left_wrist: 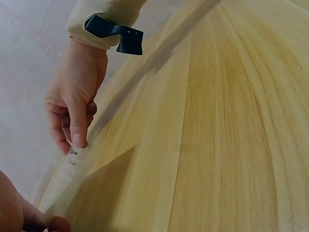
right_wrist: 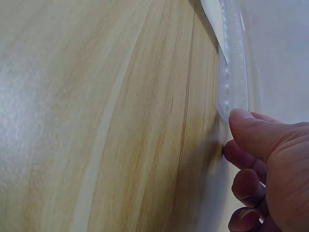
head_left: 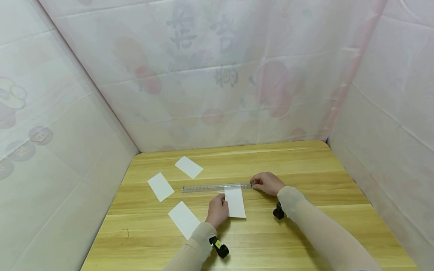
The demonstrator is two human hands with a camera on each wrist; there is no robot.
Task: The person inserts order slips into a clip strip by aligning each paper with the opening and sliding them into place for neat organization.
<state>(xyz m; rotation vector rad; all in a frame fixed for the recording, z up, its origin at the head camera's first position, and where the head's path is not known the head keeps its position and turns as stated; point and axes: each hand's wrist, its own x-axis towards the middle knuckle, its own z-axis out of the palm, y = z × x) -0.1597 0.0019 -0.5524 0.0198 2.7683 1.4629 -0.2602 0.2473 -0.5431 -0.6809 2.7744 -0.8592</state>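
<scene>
A long clear plastic strip (head_left: 203, 188) with a row of round marks lies across the middle of the table. My right hand (head_left: 269, 183) pinches its right end between thumb and forefinger; the right wrist view shows the thumb on the end of the clear strip (right_wrist: 234, 72). A white paper card (head_left: 235, 203) meets the strip at its top edge, close to the right end. My left hand (head_left: 217, 211) pinches that card's left edge, and its fingertips (left_wrist: 59, 224) show low in the left wrist view. The card's lower edge casts a shadow on the wood.
Three more white cards lie to the left: an upper card (head_left: 189, 167), a middle card (head_left: 161, 187) and a lower card (head_left: 184, 220) beside my left wrist. The wooden table (head_left: 305, 162) is bordered by fabric walls (head_left: 217, 94) at the back and both sides.
</scene>
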